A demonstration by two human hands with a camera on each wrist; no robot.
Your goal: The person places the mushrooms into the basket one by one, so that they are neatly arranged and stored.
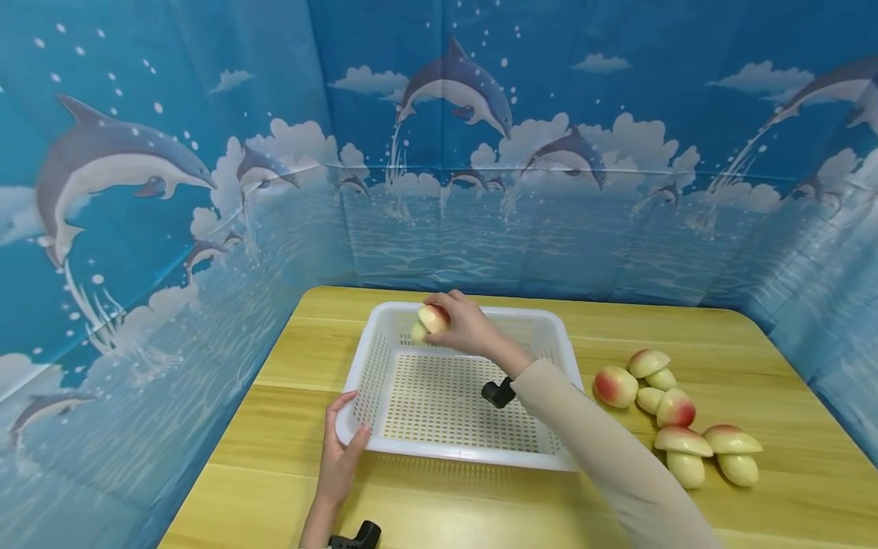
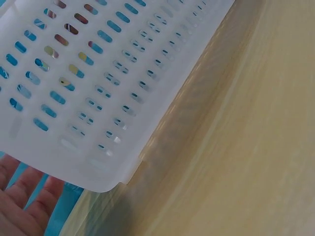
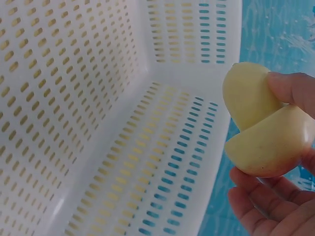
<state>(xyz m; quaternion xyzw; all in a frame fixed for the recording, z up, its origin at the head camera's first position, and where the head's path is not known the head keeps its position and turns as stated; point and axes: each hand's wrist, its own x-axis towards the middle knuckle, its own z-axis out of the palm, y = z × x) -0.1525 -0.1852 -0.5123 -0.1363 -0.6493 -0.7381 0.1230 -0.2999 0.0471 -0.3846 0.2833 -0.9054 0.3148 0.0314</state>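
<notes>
Head view: pinching a mushroom with the right hand, over the far-left part of a white basket, tilted, with pale yellow stem to the lower left and red-blushed cap to the upper right. Cannot tell how high above the slotted floor. In the right wrist view, pressing the thumb to the stem and curving the other fingers round the cap, just beside the basket's rim. With the left hand, gripping the basket's near-left corner, thumb over the rim and fingers along the outside; in the left wrist view, showing a few fingers, slightly spread, beside that corner. Can see five more mushrooms lying close together on the wood-grain table, right of the basket, beyond a beige sleeve. Behind everything, a blue backdrop printed with leaping dolphins
</notes>
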